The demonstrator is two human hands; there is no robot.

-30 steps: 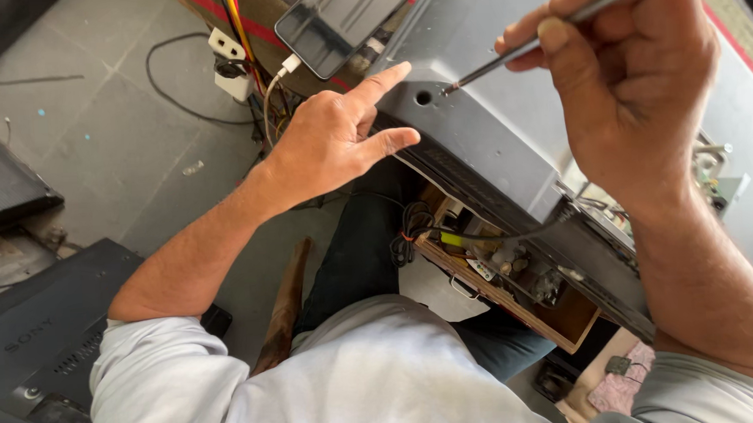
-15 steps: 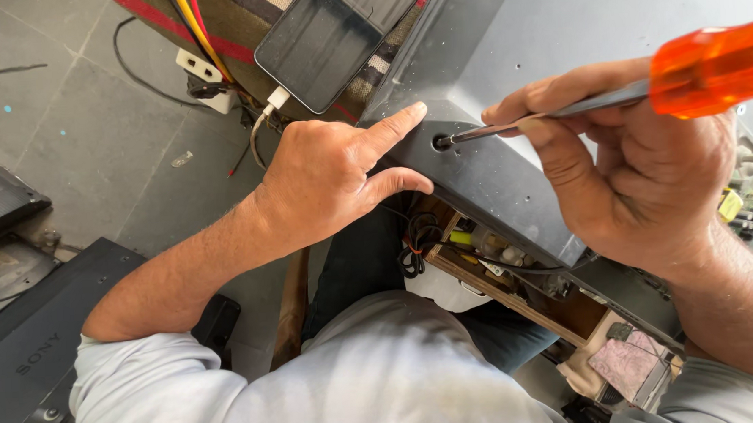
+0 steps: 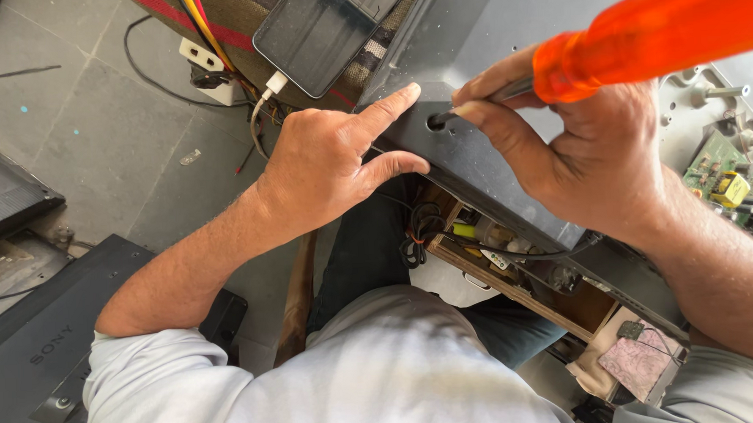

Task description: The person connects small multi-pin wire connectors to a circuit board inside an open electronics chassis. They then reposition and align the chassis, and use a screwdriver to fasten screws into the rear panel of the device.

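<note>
A grey plastic back cover of a screen set lies tilted across my lap. My left hand rests on its near corner, forefinger stretched along the edge and thumb under it. My right hand grips a screwdriver with an orange handle. Its metal shaft runs between my fingers, and its tip sits in a round screw hole at the corner, just beside my left forefinger tip.
A phone on a white charging cable lies on a striped mat above the cover. A white socket strip with cables sits on the tiled floor. Black screen panels lie at left. A green circuit board shows at right, a wooden drawer below.
The view has drawn closer to the corner. My right hand has swung the screwdriver down, and its tip has gone from above the cover into the screw hole. My left hand has stayed on the corner.
</note>
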